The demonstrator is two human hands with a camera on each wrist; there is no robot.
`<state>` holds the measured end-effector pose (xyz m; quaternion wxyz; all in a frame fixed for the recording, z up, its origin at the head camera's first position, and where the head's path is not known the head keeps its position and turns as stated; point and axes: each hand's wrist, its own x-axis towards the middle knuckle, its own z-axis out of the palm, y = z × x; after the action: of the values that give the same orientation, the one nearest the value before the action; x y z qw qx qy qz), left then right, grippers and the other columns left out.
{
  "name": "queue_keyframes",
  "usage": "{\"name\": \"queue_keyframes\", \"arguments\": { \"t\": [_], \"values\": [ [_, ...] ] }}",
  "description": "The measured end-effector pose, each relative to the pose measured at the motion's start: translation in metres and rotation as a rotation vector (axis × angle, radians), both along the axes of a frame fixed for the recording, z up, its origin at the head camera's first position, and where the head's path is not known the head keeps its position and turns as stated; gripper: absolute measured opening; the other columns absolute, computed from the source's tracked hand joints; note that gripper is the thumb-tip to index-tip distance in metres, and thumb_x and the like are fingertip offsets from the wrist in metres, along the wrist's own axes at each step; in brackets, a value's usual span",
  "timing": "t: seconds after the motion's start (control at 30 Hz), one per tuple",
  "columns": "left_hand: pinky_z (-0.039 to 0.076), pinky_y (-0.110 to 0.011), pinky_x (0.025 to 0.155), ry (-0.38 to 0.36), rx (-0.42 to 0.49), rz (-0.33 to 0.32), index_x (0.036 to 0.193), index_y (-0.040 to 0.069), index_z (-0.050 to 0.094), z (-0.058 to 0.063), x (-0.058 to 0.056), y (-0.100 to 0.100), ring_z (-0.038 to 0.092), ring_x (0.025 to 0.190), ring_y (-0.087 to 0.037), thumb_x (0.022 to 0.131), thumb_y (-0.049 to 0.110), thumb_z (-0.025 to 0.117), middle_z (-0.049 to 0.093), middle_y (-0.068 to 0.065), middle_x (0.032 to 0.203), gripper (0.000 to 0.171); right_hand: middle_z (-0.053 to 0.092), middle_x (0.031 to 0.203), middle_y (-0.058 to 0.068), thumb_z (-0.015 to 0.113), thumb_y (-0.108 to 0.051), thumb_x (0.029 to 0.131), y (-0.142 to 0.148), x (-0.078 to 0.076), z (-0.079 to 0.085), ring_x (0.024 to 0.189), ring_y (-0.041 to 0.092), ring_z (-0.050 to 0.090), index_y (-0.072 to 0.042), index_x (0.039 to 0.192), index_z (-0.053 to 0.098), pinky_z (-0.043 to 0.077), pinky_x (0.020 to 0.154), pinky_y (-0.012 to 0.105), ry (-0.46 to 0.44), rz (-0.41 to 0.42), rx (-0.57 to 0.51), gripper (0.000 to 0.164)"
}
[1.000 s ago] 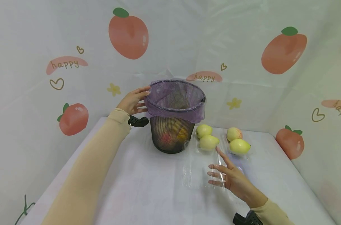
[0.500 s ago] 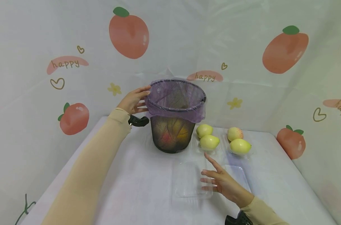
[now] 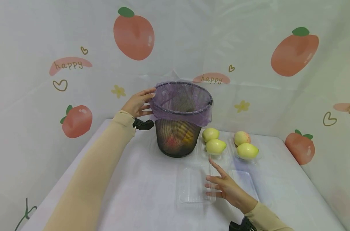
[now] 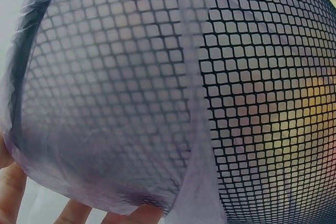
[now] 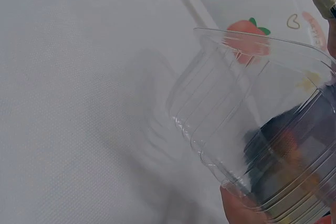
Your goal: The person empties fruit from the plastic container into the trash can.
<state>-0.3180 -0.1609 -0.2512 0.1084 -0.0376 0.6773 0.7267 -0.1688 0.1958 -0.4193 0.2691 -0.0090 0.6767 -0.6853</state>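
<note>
A black mesh wastebasket (image 3: 177, 138), lined with a purple bag (image 3: 192, 118), stands towards the back of the table. Its near-left rim is held by my left hand (image 3: 135, 104); in the left wrist view some fingers (image 4: 144, 214) lie against the bag's folded edge. Red and yellow shapes show through the mesh. My right hand (image 3: 229, 192) grips a clear plastic box (image 3: 192, 186) by its right side, with fingers seen through the plastic. In the right wrist view the box (image 5: 231, 114) appears close up, with a finger (image 5: 236, 205) under its lower edge.
Right of the basket, two yellow-green fruits (image 3: 216, 146) sit in a clear tray. Further right, a yellow fruit (image 3: 247, 150) and a peach-like fruit (image 3: 242, 138) sit in another. A flat clear plastic piece (image 3: 245, 179) lies beyond my right hand. A printed cloth (image 3: 175, 38) hangs behind.
My right hand has moved left and nearer to me with the clear plastic box, bringing it lower, away from the fruit trays. The left hand stays on the basket rim.
</note>
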Motion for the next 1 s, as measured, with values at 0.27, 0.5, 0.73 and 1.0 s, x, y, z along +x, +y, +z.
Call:
{"name": "queue_keyframes", "arguments": {
  "t": [0.27, 0.5, 0.73, 1.0],
  "values": [
    [0.039, -0.047, 0.110, -0.020, 0.004, -0.008, 0.148, 0.031, 0.041, 0.0037, 0.0020, 0.0003, 0.031, 0.142, -0.033, 0.101, 0.025, 0.052, 0.024, 0.002, 0.159, 0.048, 0.013, 0.151, 0.035, 0.057, -0.023, 0.099, 0.0018, -0.0006, -0.0011, 0.116, 0.033, 0.056, -0.036, 0.156, 0.004, 0.054, 0.090, 0.047, -0.009, 0.008, -0.008, 0.080],
    [0.039, -0.048, 0.110, -0.022, 0.013, -0.007, 0.148, 0.030, 0.042, 0.0061, 0.0043, 0.0018, 0.034, 0.141, -0.033, 0.102, 0.024, 0.052, 0.026, 0.001, 0.158, 0.047, 0.013, 0.153, 0.032, 0.057, -0.024, 0.099, 0.0036, -0.0029, -0.0014, 0.113, 0.030, 0.057, -0.036, 0.156, 0.002, 0.054, 0.091, 0.047, -0.026, 0.019, -0.016, 0.080],
    [0.040, -0.047, 0.109, -0.022, 0.016, -0.005, 0.146, 0.031, 0.044, 0.0057, 0.0038, 0.0015, 0.035, 0.140, -0.033, 0.101, 0.025, 0.052, 0.028, 0.001, 0.156, 0.046, 0.015, 0.152, 0.030, 0.057, -0.024, 0.099, 0.0052, -0.0044, -0.0019, 0.110, 0.026, 0.059, -0.036, 0.156, 0.002, 0.053, 0.093, 0.047, -0.052, 0.016, -0.026, 0.080],
    [0.038, -0.047, 0.110, -0.018, 0.017, -0.019, 0.148, 0.031, 0.041, 0.0059, 0.0050, 0.0013, 0.033, 0.141, -0.033, 0.101, 0.024, 0.052, 0.027, 0.000, 0.157, 0.048, 0.017, 0.149, 0.034, 0.056, -0.026, 0.100, 0.0069, -0.0057, -0.0036, 0.113, 0.025, 0.060, -0.033, 0.156, -0.001, 0.053, 0.094, 0.047, -0.067, 0.028, -0.044, 0.081]
  ]
}}
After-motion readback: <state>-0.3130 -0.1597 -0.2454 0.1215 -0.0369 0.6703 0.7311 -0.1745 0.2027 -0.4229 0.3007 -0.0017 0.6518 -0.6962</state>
